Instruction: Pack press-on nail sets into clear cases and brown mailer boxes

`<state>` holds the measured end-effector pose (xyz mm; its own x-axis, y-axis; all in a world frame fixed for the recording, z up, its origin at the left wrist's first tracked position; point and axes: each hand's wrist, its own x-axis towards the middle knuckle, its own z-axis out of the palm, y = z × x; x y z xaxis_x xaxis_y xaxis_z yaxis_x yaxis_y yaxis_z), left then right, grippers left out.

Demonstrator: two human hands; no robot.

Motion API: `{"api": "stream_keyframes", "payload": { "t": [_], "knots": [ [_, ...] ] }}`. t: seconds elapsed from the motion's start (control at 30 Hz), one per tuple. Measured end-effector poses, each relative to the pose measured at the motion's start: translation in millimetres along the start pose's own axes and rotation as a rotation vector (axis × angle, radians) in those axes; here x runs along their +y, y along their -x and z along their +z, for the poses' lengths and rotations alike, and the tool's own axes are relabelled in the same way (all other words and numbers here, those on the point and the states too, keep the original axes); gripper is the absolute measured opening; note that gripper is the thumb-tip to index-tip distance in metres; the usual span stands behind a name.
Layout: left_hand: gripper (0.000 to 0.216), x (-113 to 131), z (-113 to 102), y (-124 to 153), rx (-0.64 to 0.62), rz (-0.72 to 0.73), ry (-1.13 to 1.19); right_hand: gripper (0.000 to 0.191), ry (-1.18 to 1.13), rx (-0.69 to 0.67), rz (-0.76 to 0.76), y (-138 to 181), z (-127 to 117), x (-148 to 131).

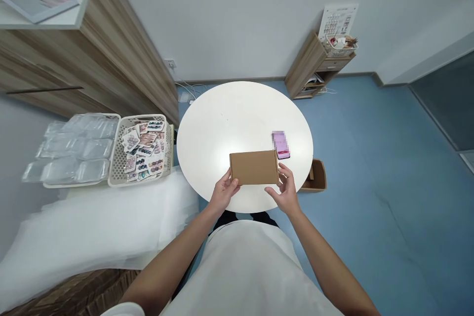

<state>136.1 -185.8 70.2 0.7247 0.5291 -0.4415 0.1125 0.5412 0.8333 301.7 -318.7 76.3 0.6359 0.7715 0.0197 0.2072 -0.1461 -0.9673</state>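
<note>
A closed brown cardboard box (254, 168) is over the near part of a round white table (229, 113), its long side running left to right. My left hand (224, 189) grips the box's lower left corner, thumb on the top face and fingers at the side and underneath. At the right end is my right hand (286, 190), its thumb and fingers spread apart. Its fingertips are beside the box's right edge; whether they touch it I cannot tell. Just behind the box's right end lies a phone (281, 145) with a pink-purple screen, partly pixelated.
Left of the table, one white basket (120, 158) holds nail sets on cards and another holds clear plastic cases (74, 150). White sheeting (111, 222) lies nearer me. An open carton (319, 177) stands on the floor at right. A small wooden cabinet (305, 66) stands against the wall.
</note>
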Motion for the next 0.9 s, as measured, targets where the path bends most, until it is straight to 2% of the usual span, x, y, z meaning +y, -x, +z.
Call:
{"api": "stream_keyframes", "payload": {
  "t": [0.17,0.3,0.37,0.5,0.6,0.73,0.9],
  "knots": [
    [0.064,-15.7,24.7,-6.0,0.053,0.071,-0.122,0.032,-0.106,0.09,0.208,1.9,-21.3,12.4],
    [0.051,-25.2,56.5,-17.7,0.235,0.141,-0.442,0.03,-0.168,0.105,0.272,3.2,-52.6,30.6],
    [0.048,-29.6,79.8,-27.3,0.264,0.177,-0.577,0.031,-0.2,0.145,0.286,5.2,-74.4,42.4],
    [0.054,-41.9,142.5,-52.9,0.165,0.233,-0.713,0.032,-0.192,0.252,0.272,11.3,-133.7,70.5],
    [0.057,-55.1,195.9,-79.4,0.064,0.202,-0.774,0.033,-0.129,0.328,0.288,19.3,-185.3,93.6],
    [0.061,-78.5,266.7,-124.2,-0.096,0.115,-0.811,0.039,0.058,0.505,0.341,35.0,-247.3,125.4],
    [0.067,-108.3,347.3,-181.5,-0.334,0.107,-0.942,0.052,0.208,0.658,0.398,50.9,-308.1,164.5]
  ]
}}
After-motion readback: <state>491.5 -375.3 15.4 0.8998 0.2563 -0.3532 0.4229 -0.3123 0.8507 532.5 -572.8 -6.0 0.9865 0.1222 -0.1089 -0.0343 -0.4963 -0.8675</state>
